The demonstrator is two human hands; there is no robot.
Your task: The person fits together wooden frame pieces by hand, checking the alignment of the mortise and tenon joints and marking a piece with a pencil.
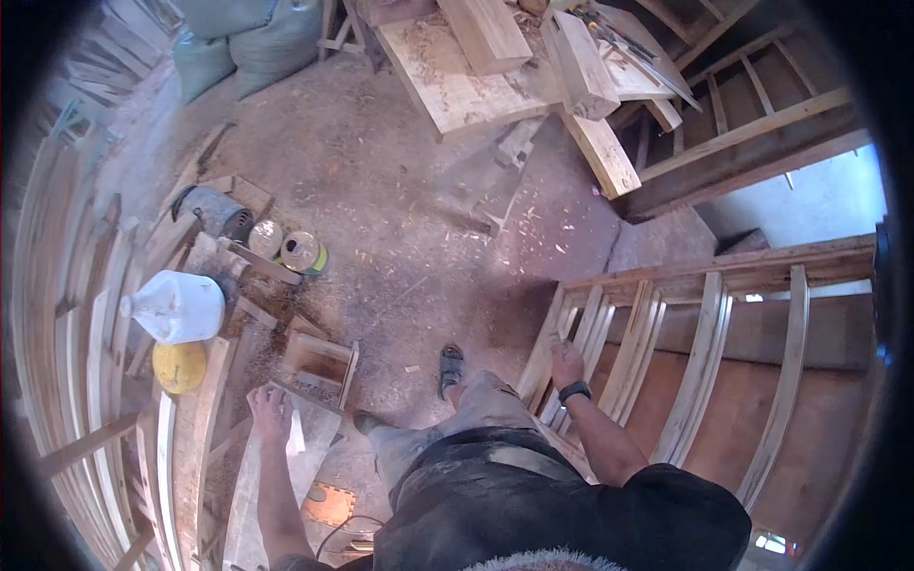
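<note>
My left hand (270, 411) is at the lower left with its fingers apart and nothing in them. It hovers over or beside a long grey board (295, 443); whether they touch I cannot tell. Just beyond it lies a small open wooden box (322, 360). My right hand (567, 364), with a dark watch (574, 391) on its wrist, appears over the near-left part of a slatted wooden frame (705, 328). Its fingers are curled, and their inner side is hidden, so anything held there does not show.
Long planks (95, 352) stack along the left, beside a white jug (176, 306), a yellow round container (179, 367) and open tins (303, 252). At the far right a workbench (476, 90) carries thick timber blocks (581, 71) and tools. Sacks (276, 48) stand behind; shavings litter the floor.
</note>
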